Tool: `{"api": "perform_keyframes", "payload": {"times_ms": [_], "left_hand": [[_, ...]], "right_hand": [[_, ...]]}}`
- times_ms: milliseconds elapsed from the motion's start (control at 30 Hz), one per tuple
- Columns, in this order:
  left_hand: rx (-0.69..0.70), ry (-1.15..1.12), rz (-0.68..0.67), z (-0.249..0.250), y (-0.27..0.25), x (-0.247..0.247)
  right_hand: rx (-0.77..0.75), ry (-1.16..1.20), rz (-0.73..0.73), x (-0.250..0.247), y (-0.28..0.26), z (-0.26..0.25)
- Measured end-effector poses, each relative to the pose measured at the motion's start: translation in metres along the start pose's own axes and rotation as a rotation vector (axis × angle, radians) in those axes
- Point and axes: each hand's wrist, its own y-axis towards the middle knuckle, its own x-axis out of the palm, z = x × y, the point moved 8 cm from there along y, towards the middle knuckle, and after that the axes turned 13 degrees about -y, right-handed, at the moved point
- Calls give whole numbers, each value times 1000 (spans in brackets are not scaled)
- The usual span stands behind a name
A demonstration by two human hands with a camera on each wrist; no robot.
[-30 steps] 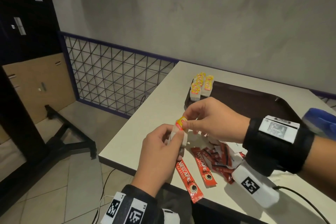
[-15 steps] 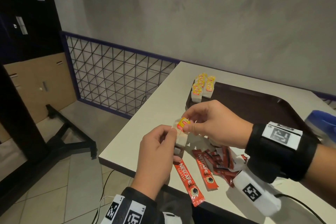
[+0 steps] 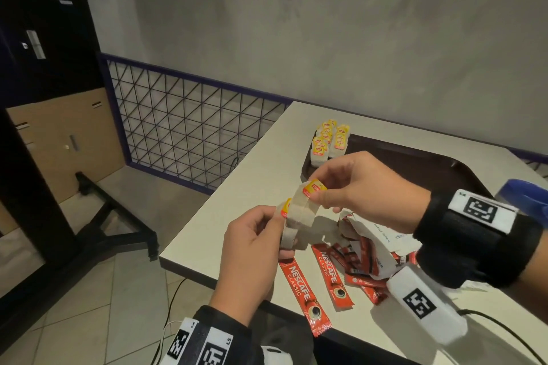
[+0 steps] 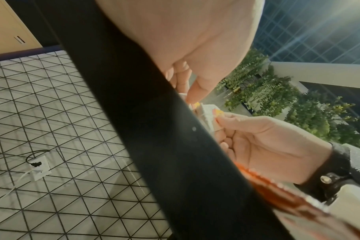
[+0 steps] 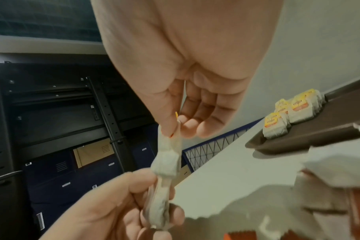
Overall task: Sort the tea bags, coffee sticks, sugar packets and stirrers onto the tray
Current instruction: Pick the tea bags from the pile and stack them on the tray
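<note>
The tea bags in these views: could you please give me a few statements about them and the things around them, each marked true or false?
1. Both hands hold tea bags above the table. True: the left hand and the right hand pinch joined tea bags.
2. Tea bags already sit on the brown tray. True: a group of tea bags stands at its far left corner.
3. The Nescafe coffee sticks lie on the tray. False: they lie on the table near its front edge.
4. The right hand is empty. False: it pinches a yellow-tagged tea bag.
</note>
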Motion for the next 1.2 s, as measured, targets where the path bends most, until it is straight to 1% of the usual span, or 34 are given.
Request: {"api": "perform_keyframes", "payload": {"times_ms": [67, 133, 200, 267, 333, 433, 500, 567, 667, 733, 867, 933, 1067, 1133, 1200], "left_hand": [[-7, -9, 19, 0, 0, -1], [-11, -20, 31, 0, 1, -1], [-6, -41, 33, 0, 2, -1], [-3, -57, 31, 1, 3, -1], [-3, -65, 14, 2, 3, 0], [-19, -84, -24, 3, -1, -1], [-27, -104, -50, 5, -3, 0], [1, -82, -66, 9, -5, 3], [74, 15, -48, 14, -6, 2], [92, 12, -35, 14, -6, 1], [115, 8, -56, 19, -10, 2], [84, -25, -66, 17, -10, 2], [6, -94, -63, 9, -7, 1], [-3, -125, -75, 10, -7, 3], [-8, -154, -99, 9, -5, 4]], "right_hand": [[-38, 19, -31, -9, -6, -6], [-84, 48, -96, -12, -14, -13], [-122, 45, -182, -6, -20, -20], [-138, 47, -231, 3, -22, -25], [-119, 36, -211, 11, -18, -25], [-44, -37, -105, 20, -7, -17], [0, -53, -79, 25, -2, -14], [17, -77, -66, 27, 0, -15], [18, -129, -41, 26, 1, -18], [32, -148, -33, 24, 2, -17], [57, 3, -121, 27, 1, -12], [48, 41, -145, 26, 0, -10], [71, 108, -138, 17, 3, -3], [85, 156, -180, 20, 3, 1], [82, 152, -251, 28, 2, 3]]}}
